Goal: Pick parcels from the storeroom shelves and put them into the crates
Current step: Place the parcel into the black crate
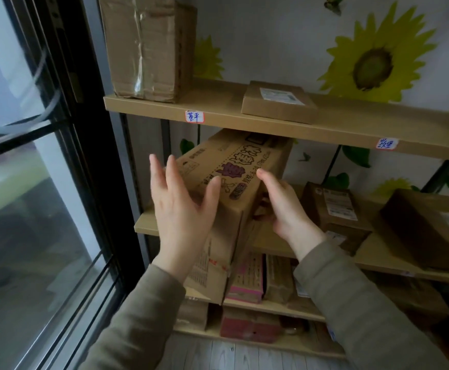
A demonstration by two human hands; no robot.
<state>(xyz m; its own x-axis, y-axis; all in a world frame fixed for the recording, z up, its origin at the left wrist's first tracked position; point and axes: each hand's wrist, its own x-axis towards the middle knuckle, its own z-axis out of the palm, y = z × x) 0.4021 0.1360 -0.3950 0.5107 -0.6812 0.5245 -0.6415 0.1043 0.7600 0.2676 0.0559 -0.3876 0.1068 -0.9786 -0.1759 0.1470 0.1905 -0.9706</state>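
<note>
A large printed cardboard box (234, 166) sticks out of the left end of the middle shelf (372, 252), tipped forward with its near end hanging below the shelf edge. My right hand (284, 206) grips the box's right side, thumb on the top edge and fingers curled around the side face. My left hand (180, 209) is spread flat at the box's left side with the fingers apart and the thumb over the front corner. I cannot tell whether its palm touches the box. No crate is in view.
The upper shelf (218, 108) holds a tall taped carton (148, 46) and a flat parcel (279, 102). Two brown parcels (335, 209) (426, 228) lie right of my hands. Lower shelves hold a pink-edged box (247, 279) and others. A dark-framed window (44, 182) runs along the left.
</note>
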